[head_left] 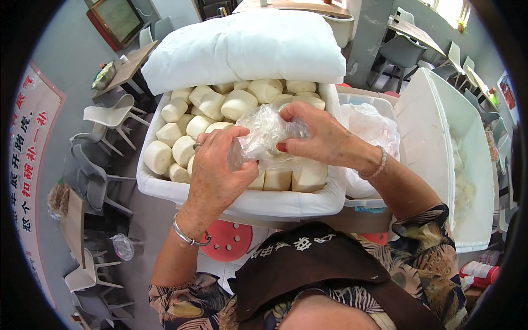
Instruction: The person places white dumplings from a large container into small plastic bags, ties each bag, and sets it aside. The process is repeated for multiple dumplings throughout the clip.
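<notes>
Between my two hands is a crumpled clear plastic bag [263, 132], held over a box of steamed buns [212, 104]. My left hand [219, 165] pinches the bag's left side, thumb and fingers curled on the film. On the other side my right hand [322, 135] grips it between thumb and fingers. Whether anything lies inside the bag cannot be made out. Pale, smooth buns fill the box [242, 206], which is lined with white cloth. A thick white quilt [247, 49] is folded back over its far edge.
Right of the buns stands a translucent tub [366, 99] holding white plastic bags [371, 137]. Beyond it is a tall white foam box [473, 220], open at the top. A red stool [226, 242] sits below the near edge. Grey and white chairs [113, 116] and tables line the left side.
</notes>
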`<state>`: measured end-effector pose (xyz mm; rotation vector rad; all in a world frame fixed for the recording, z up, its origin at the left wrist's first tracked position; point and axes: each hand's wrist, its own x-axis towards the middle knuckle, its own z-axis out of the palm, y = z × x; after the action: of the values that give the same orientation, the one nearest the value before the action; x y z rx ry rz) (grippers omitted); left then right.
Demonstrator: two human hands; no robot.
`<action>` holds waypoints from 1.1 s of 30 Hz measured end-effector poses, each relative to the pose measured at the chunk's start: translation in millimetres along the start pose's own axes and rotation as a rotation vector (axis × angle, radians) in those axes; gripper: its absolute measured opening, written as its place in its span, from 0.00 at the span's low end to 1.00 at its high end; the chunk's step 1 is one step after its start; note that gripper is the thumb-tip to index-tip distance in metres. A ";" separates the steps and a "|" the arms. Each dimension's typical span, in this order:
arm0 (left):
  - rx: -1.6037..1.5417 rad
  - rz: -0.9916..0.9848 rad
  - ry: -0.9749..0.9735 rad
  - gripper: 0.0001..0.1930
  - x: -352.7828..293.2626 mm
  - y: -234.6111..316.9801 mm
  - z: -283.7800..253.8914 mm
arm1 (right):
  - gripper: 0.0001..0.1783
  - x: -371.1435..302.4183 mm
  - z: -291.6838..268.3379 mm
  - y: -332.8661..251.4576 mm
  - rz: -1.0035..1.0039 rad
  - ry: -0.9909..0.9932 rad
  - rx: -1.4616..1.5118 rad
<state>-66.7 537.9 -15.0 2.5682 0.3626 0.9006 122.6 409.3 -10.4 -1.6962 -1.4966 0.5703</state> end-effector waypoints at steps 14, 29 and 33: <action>-1.454 -0.862 0.070 0.23 -2.9 3.3 -21.7 | 0.33 -21.8 -3.0 -8.5 0.073 -0.002 0.258; -0.982 -0.805 -0.167 0.17 -20.6 -11.3 -26.9 | 0.38 -31.5 7.5 -17.8 0.223 -0.156 0.515; -0.989 -0.856 -0.149 0.17 -22.2 -17.3 -34.5 | 0.41 -34.2 1.8 -17.7 0.320 -0.117 0.458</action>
<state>-107.6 554.8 -10.0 1.3423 0.6771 0.3811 103.4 376.6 -3.1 -1.5573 -1.0648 1.1073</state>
